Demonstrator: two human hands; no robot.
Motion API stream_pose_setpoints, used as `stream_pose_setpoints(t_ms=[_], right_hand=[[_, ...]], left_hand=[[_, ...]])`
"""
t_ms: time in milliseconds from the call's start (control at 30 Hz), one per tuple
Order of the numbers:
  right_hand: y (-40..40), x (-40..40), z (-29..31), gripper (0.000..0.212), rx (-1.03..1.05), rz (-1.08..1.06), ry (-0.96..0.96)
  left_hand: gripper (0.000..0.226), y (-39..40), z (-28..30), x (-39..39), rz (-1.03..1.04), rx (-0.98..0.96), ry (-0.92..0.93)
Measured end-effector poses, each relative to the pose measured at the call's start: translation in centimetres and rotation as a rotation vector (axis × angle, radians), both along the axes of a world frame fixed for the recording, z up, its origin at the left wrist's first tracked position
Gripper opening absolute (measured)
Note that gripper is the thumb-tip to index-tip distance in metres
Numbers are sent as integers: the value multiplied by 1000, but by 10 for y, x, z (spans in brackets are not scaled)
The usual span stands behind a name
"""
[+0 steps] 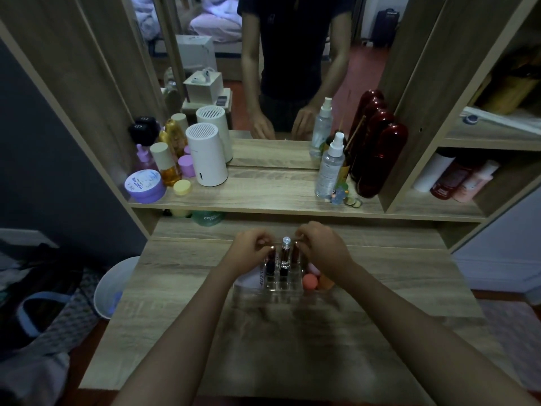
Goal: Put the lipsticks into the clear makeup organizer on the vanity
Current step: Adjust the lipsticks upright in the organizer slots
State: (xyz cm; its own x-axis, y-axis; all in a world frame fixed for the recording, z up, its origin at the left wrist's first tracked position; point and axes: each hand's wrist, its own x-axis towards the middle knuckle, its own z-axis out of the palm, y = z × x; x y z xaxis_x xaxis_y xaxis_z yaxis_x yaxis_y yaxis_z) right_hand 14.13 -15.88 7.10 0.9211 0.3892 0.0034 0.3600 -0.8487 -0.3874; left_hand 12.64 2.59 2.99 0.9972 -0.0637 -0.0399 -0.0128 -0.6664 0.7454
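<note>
Seating step: left hand and right hand each pinch a lipstick top in the clear organizer mid-vanity; next, push both down straight, then release.

Both hands on lipsticks — in organizer

The light is dim and bluish; a wood-grain tabletop fills the lower view, with a raised shelf of the same wood behind it; above the shelf stands a mirror between wooden side panels; open side shelves sit at the right; a dark grey wall lies left; a white bin stands on the reddish floor beside the vanity.
</note>
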Motion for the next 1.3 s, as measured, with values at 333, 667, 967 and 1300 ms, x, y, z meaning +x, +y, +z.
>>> stream_pose_setpoints(t_ms=[333, 667, 967, 1300], right_hand=[[15, -23, -19, 19, -86, 60, 69], [23, -25, -32, 21, -178, -7, 91], [26, -21, -38, 21, -170, 4, 132], [23, -21, -38, 22, -99, 25, 121]], left_hand=[[17, 1, -7, -2, 27, 46, 24], [15, -4, -15, 2, 68, 51, -26], [14, -3, -15, 4, 62, 41, -42], [29, 0, -12, 0, 43, 24, -44]])
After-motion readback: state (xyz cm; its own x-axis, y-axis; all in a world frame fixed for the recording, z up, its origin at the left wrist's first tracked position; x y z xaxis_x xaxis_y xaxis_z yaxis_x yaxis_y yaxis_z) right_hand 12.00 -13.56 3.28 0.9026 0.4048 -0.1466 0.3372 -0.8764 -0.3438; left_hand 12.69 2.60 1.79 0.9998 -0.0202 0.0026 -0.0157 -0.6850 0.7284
